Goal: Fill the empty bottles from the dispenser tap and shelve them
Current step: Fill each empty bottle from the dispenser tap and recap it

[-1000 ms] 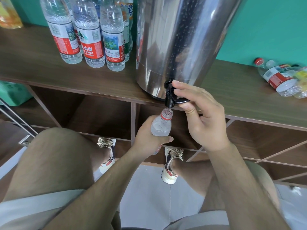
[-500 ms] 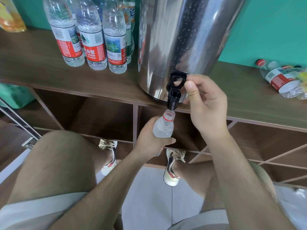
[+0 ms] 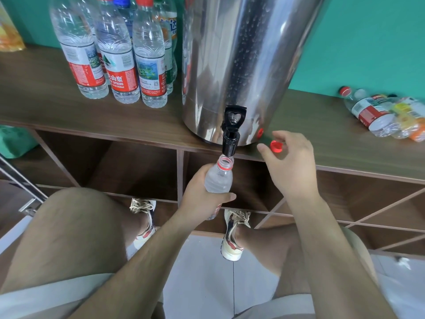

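1. While our left hand (image 3: 202, 194) grips the bottle (image 3: 218, 180), its mouth sits just under the tap (image 3: 231, 143).
2. Our right hand (image 3: 292, 164), fingers spread, brackets the cap (image 3: 276, 146) at the tap's 3 o'clock.
3. Filling seems done; capping next needs a pinch.

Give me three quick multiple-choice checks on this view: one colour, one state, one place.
1. The shiny steel dispenser's plastic tap is: A black; B red; C white.
2. The small clear plastic bottle in the left hand is: A capped; B lying down; C uncapped under the tap.
3. The loose red plastic cap is: A on the floor; B beside the right hand, right of the tap; C on that bottle.
Key: A, dark spout; C, open mouth shows; B, cap lies at that hand.
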`<move>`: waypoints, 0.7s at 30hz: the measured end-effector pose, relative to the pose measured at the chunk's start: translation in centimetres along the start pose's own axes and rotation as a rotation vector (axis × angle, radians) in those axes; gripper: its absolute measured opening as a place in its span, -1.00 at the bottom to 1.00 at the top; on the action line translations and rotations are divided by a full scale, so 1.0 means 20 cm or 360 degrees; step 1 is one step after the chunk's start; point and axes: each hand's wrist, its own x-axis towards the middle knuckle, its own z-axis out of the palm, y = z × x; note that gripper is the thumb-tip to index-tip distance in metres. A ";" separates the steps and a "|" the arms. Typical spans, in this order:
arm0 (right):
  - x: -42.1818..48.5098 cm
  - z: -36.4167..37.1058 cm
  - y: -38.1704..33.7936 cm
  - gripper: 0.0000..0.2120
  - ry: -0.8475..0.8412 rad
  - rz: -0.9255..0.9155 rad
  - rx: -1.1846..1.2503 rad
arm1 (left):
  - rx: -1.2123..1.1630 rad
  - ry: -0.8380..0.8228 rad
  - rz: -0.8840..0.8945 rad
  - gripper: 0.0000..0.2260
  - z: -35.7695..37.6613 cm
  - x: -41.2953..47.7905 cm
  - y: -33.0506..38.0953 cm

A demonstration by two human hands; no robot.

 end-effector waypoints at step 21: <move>-0.06 -0.09 -0.08 -0.66 -0.0675 -0.0007 0.0573 | 0.0019 -0.0137 0.0048 -0.43 0.03 -0.05 0.00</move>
